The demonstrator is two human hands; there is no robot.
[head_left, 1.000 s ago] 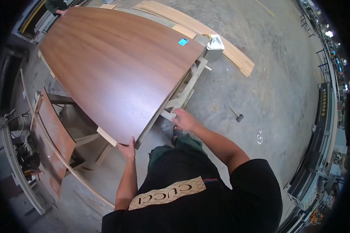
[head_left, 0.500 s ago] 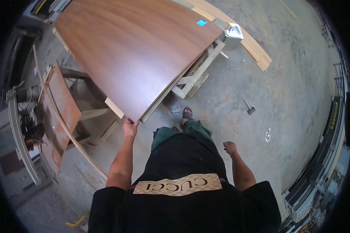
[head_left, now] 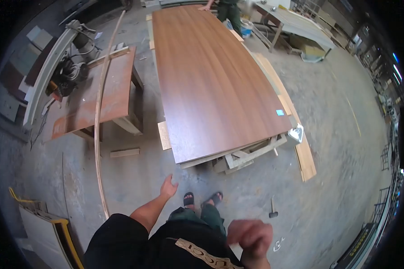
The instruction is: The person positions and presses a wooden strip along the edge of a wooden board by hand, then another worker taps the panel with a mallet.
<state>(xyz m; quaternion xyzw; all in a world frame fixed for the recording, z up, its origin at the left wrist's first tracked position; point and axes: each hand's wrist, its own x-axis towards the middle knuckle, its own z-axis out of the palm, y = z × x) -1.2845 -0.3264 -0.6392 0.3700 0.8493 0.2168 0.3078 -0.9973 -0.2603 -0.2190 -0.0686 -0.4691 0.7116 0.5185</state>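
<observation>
A long brown wood-grain panel (head_left: pixel 215 85) lies flat on a low wooden support frame (head_left: pixel 256 154), with a blue sticker (head_left: pixel 279 112) near its right front corner. My left hand (head_left: pixel 168 186) is just short of the panel's near left corner, not touching it. Its thumb and finger are apart and nothing is in it. Raised close to the camera, my right hand (head_left: pixel 250 235) has curled fingers and is a little blurred; whether something small is inside cannot be seen.
A mallet (head_left: pixel 273 210) lies on the floor at right. On the left stand a worn table (head_left: pixel 116 85) and a long thin strip (head_left: pixel 98 116). Another person's hand (head_left: pixel 205 8) rests on the panel's far end. A metal can (head_left: pixel 296 133) stands by the right corner.
My left hand has let go of the panel's corner. My right hand has come up towards the camera. The view has tilted up, showing the panel's far end and another person.
</observation>
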